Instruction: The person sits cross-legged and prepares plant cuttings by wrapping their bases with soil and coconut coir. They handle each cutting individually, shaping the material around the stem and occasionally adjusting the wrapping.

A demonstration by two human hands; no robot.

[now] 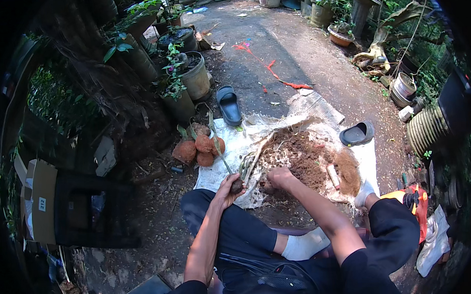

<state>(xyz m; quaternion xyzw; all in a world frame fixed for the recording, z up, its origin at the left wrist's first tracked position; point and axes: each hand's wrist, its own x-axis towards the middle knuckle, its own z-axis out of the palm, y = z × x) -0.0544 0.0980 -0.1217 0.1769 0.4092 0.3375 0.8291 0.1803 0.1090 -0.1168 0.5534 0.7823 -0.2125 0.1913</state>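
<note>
My left hand [224, 194] holds a plant by its dark, rounded root ball [236, 186], just above my bent knee. Its long green stem [222, 157] rises from the ball toward the upper left. My right hand [282, 178] is lowered at the near side of a heap of loose brown soil [306, 159]. Its fingers are curled beside a dark lump, and whether they grip it is hidden. The soil lies on a spread white woven sack [250, 126]. Several thin pale-green stems or roots [252, 164] lie between my hands.
Several reddish-brown fibre balls [205, 158], some with leaves, sit left of the sack. A coir fibre clump [348, 173] and a small pale roll [333, 176] lie right. Slide sandals [229, 106] rest at the sack's edges. A black plastic stool [91, 210] stands left, an orange-and-black bottle [406, 197] right.
</note>
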